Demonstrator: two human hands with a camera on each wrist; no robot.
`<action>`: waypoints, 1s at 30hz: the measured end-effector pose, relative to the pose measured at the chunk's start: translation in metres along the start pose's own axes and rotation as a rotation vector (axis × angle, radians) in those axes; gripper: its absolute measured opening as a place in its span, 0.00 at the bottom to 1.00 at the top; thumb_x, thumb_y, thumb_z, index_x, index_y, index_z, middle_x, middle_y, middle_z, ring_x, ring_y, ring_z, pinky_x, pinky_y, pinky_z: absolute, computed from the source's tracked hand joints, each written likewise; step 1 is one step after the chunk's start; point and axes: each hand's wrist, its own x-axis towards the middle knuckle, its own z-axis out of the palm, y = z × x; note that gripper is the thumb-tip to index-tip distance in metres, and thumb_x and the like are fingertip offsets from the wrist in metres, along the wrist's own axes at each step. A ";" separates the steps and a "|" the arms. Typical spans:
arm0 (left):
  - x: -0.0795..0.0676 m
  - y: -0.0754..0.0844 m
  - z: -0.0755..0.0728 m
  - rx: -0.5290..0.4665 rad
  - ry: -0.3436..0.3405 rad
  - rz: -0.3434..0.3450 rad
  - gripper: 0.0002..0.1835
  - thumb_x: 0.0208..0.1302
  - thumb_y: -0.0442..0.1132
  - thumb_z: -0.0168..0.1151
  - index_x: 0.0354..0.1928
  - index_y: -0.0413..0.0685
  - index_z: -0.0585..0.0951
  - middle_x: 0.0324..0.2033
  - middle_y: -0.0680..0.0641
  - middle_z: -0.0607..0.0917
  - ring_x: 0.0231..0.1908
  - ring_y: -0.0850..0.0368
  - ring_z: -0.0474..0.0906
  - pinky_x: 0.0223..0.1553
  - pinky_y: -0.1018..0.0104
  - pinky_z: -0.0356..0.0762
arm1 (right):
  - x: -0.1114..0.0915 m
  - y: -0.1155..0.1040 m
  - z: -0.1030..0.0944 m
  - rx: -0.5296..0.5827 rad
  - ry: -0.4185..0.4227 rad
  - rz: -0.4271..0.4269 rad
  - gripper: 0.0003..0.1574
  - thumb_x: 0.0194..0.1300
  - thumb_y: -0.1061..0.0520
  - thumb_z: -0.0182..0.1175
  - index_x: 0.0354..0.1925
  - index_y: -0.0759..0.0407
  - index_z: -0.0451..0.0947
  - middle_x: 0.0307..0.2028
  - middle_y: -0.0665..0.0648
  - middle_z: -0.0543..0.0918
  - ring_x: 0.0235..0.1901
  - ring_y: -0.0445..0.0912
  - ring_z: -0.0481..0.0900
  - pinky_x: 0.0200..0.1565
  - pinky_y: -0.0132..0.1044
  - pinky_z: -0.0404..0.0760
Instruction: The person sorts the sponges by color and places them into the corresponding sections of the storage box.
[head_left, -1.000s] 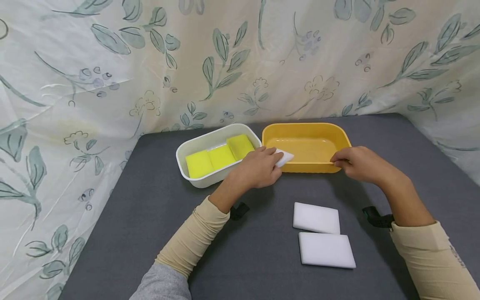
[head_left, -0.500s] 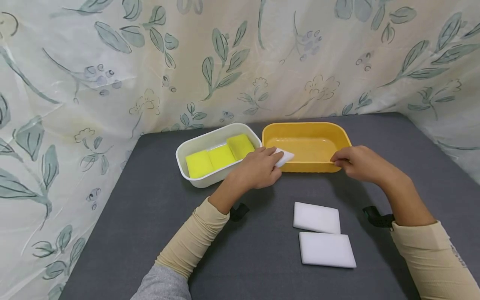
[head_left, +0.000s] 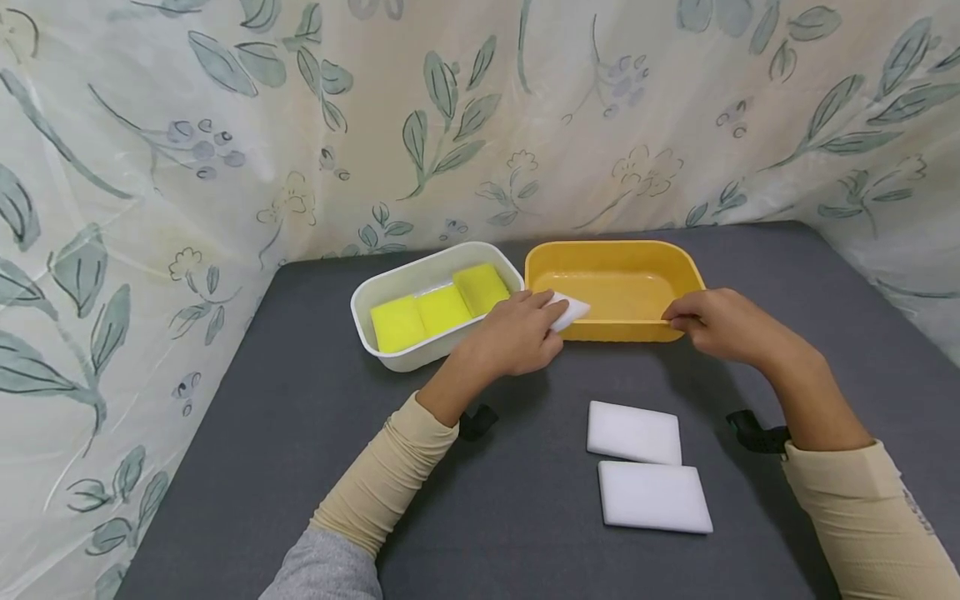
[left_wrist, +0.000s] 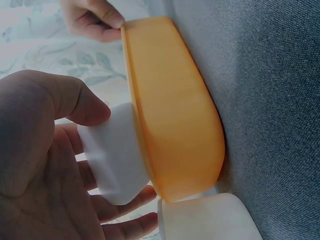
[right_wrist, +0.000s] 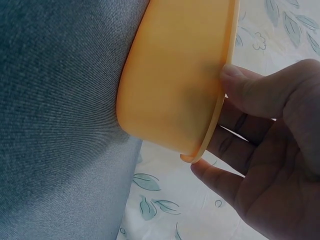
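Observation:
My left hand (head_left: 517, 335) pinches a white sponge (head_left: 573, 310) between thumb and fingers, at the front left rim of an orange-yellow plastic tub (head_left: 622, 332). In the left wrist view the sponge (left_wrist: 116, 155) overlaps the tub's rim, with the thumb on its near face and the fingers behind. My right hand (head_left: 723, 329) grips the same tub's rim near the front right corner, thumb outside and fingers inside, as the right wrist view shows. Two more white sponges, a farther one (head_left: 633, 432) and a nearer one (head_left: 656, 497), lie flat on the table in front of the tub.
A white tub (head_left: 408, 362) stands at an angle just left of the orange-yellow one, close to its corner. Three bright yellow sponges (head_left: 399, 325) lie inside it. The table has a dark grey cloth (head_left: 300, 400), and a leaf-patterned curtain (head_left: 555, 117) hangs behind.
The head view has tilted slightly, so everything sits a few pixels higher. Both hands, the held sponge and the tubs keep their places.

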 end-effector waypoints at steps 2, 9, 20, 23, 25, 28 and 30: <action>0.000 0.000 0.000 0.003 0.005 0.004 0.30 0.75 0.47 0.46 0.76 0.52 0.64 0.74 0.46 0.64 0.71 0.49 0.60 0.69 0.54 0.58 | 0.000 0.001 -0.001 -0.001 -0.004 -0.001 0.10 0.68 0.69 0.61 0.46 0.72 0.84 0.40 0.63 0.86 0.33 0.50 0.80 0.40 0.53 0.81; 0.001 0.001 -0.001 0.003 0.003 -0.002 0.30 0.75 0.47 0.46 0.76 0.53 0.64 0.74 0.46 0.63 0.71 0.49 0.59 0.69 0.53 0.59 | 0.000 0.002 -0.001 -0.010 -0.005 -0.005 0.10 0.67 0.69 0.61 0.45 0.71 0.85 0.40 0.63 0.87 0.33 0.50 0.80 0.40 0.53 0.81; 0.001 0.001 -0.001 0.000 -0.009 -0.006 0.29 0.75 0.47 0.46 0.76 0.54 0.64 0.74 0.46 0.63 0.71 0.49 0.59 0.69 0.53 0.58 | 0.000 0.001 0.000 -0.007 -0.001 -0.009 0.10 0.67 0.69 0.61 0.46 0.71 0.85 0.40 0.62 0.87 0.33 0.49 0.80 0.40 0.52 0.81; 0.001 0.001 -0.001 0.004 -0.010 -0.008 0.29 0.75 0.47 0.46 0.76 0.54 0.64 0.75 0.46 0.63 0.71 0.48 0.59 0.70 0.53 0.57 | 0.000 0.001 0.000 -0.005 -0.002 -0.008 0.10 0.67 0.69 0.61 0.45 0.71 0.85 0.40 0.62 0.87 0.33 0.49 0.80 0.39 0.51 0.81; 0.001 0.001 0.000 0.007 -0.011 -0.010 0.30 0.75 0.48 0.46 0.76 0.54 0.64 0.75 0.46 0.62 0.71 0.48 0.59 0.70 0.53 0.57 | 0.000 0.002 0.000 -0.002 -0.002 -0.011 0.10 0.67 0.69 0.61 0.45 0.71 0.85 0.39 0.61 0.87 0.32 0.49 0.80 0.39 0.51 0.81; 0.002 0.001 0.001 0.011 -0.009 -0.012 0.29 0.75 0.47 0.46 0.76 0.54 0.64 0.75 0.46 0.63 0.71 0.48 0.59 0.70 0.53 0.57 | 0.001 0.001 0.000 0.000 0.000 -0.013 0.10 0.67 0.69 0.61 0.45 0.71 0.85 0.39 0.61 0.87 0.32 0.49 0.79 0.38 0.50 0.80; 0.002 0.001 0.001 0.012 -0.005 -0.011 0.29 0.75 0.47 0.46 0.76 0.55 0.64 0.74 0.47 0.63 0.71 0.48 0.59 0.69 0.53 0.58 | 0.001 0.001 0.000 -0.001 0.002 -0.015 0.10 0.67 0.69 0.61 0.45 0.71 0.85 0.39 0.61 0.87 0.32 0.48 0.79 0.38 0.50 0.80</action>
